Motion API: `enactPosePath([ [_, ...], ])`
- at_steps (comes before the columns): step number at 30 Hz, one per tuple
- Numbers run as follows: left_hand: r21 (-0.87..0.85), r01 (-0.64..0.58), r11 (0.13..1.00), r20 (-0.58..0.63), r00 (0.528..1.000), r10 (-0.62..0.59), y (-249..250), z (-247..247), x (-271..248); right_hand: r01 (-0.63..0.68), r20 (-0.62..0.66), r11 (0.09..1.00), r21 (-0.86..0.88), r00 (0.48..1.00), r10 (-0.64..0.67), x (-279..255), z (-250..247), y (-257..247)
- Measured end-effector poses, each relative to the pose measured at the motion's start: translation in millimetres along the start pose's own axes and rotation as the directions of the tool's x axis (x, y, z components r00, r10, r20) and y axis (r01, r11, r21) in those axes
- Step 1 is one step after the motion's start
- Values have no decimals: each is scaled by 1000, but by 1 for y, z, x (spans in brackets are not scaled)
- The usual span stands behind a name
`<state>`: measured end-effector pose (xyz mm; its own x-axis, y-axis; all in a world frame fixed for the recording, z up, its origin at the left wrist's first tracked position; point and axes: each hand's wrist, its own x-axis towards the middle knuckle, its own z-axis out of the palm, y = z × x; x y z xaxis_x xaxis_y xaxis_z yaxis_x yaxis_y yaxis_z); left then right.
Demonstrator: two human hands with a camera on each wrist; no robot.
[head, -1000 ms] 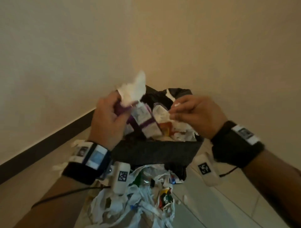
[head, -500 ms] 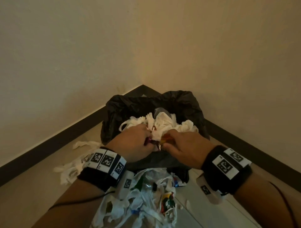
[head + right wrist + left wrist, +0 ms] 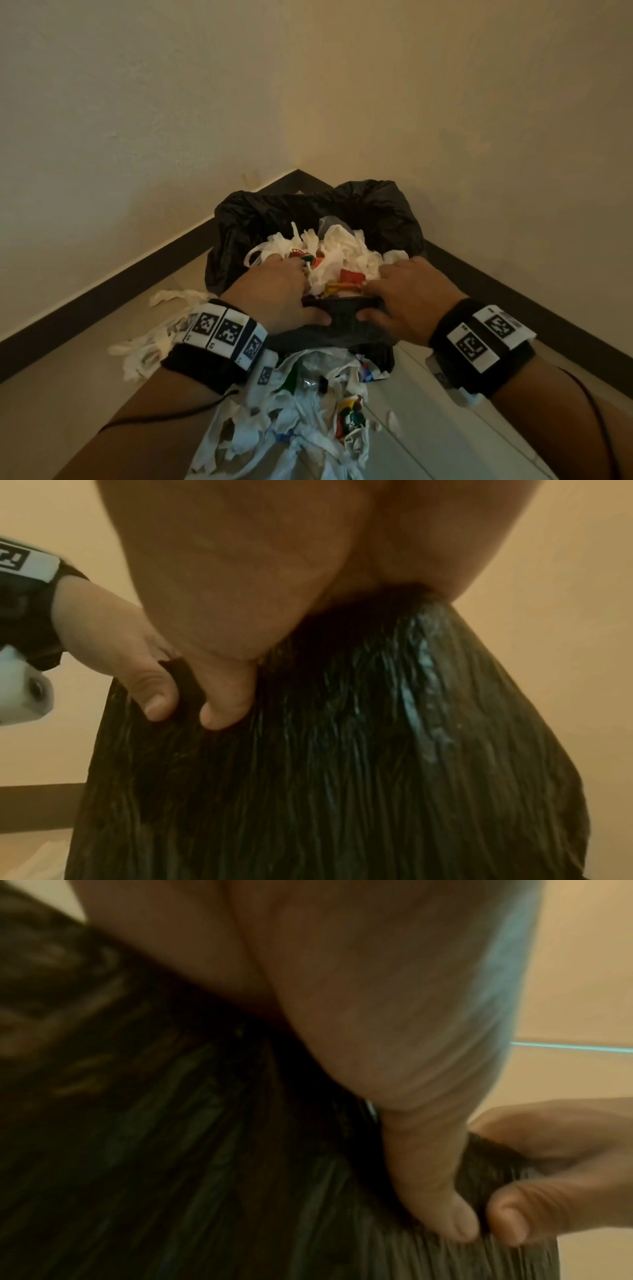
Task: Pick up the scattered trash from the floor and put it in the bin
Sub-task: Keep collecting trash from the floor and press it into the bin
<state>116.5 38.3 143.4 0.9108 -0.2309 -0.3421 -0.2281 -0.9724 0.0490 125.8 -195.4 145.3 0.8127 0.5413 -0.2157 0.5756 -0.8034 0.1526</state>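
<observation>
A bin lined with a black bag (image 3: 376,212) stands in the room's corner, heaped with white paper strips and red wrappers (image 3: 342,253). My left hand (image 3: 274,294) and right hand (image 3: 407,294) both sit on its near rim. Their fingers reach inside onto the heap and are partly buried in it. Both thumbs lie outside against the bag. The left wrist view shows my left thumb (image 3: 428,1191) pressed on the black plastic (image 3: 205,1150), with the right thumb beside it. From the right wrist, my right thumb (image 3: 222,696) presses the bag (image 3: 377,750) too.
A pile of plastic bags, paper strips and coloured wrappers (image 3: 308,411) lies on the floor just in front of the bin. More white strips (image 3: 154,342) lie left of it, by the dark skirting (image 3: 102,308). Small scraps (image 3: 392,419) dot the tiles to the right.
Both hands came down from above the bin, where they held tissue and cartons. That trash now lies in the bin, and the hands have spread apart onto its near rim.
</observation>
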Motion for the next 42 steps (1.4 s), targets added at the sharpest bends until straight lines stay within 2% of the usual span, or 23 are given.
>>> enactPosePath([
  [5, -66, 25, 998, -64, 998, -29, -12, 5, 7, -44, -73, 997, 69, 996, 49, 12, 8, 3],
  [13, 15, 48, 999, -119, 992, -46, -20, 8, 12, -49, -140, 998, 50, 989, 55, 22, 2, 8],
  [18, -20, 67, 998, -114, 991, -69, -18, 3, 5, -26, -100, 996, 83, 994, 35, 25, 4, 6],
  [20, -38, 63, 997, -107, 992, -66, -16, 2, 4, -17, -87, 999, 43, 996, 20, 24, 5, 6],
  [28, 8, 73, 997, 12, 997, -73, -15, -2, 8, -48, -127, 999, -15, 991, 46, 25, 9, 4],
  [30, 62, 68, 996, -21, 998, -67, -13, -2, 5, -56, -155, 998, 7, 986, 56, 20, 11, 3],
  [32, 74, 36, 997, -130, 991, -26, -11, -1, -1, -49, -251, 997, 61, 966, 63, 12, 12, 2],
  [34, 65, -9, 998, -254, 967, 25, -13, -1, -9, -45, -374, 994, 103, 924, 81, 2, 12, -1],
  [36, 89, -32, 996, -381, 922, 63, -14, -1, -18, -33, -505, 991, 131, 858, 95, -9, 12, -5],
  [38, 116, -48, 992, -532, 841, 103, -12, -4, -31, 31, -618, 989, 143, 784, 65, -21, 18, -15],
  [39, 127, -66, 990, -598, 791, 130, -10, -5, -37, 72, -637, 987, 144, 770, 36, -26, 25, -21],
  [40, 142, -84, 986, -646, 747, 156, -7, -4, -43, 116, -626, 982, 150, 780, 3, -30, 36, -29],
  [41, 156, -94, 983, -668, 723, 175, -5, -3, -49, 155, -580, 972, 174, 814, -26, -34, 51, -35],
  [42, 171, -99, 980, -667, 721, 189, -2, 0, -55, 180, -506, 959, 217, 861, -47, -37, 69, -42],
])
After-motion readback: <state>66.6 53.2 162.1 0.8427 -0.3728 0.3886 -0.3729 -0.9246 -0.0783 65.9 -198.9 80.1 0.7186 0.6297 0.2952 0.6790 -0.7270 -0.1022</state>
